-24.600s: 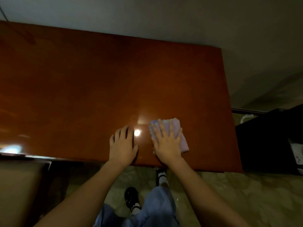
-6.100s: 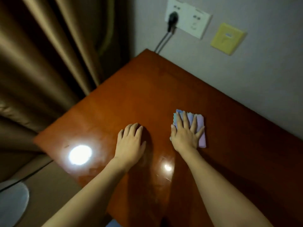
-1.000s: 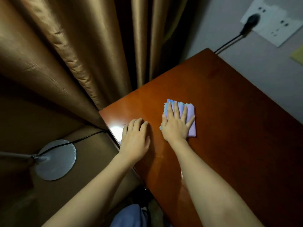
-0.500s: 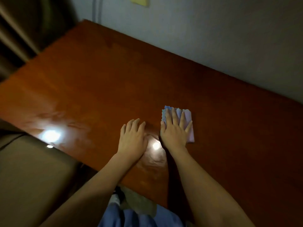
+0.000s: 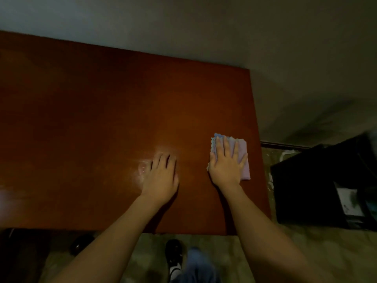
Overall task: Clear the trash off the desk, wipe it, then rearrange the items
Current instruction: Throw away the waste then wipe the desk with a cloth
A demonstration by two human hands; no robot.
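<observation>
Desk (image 5: 102,119): glossy reddish-brown wood

Folded lilac cloth (image 5: 242,160) flat on desk (image 5: 102,119) near right edge; desk — glossy reddish-brown wood.

head cam | looks steeply down | close over desk (image 5: 102,119) | single view

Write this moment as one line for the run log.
stage: wiping | right hand: flat on cloth, near desk's right edge | left hand: flat on desk
</observation>
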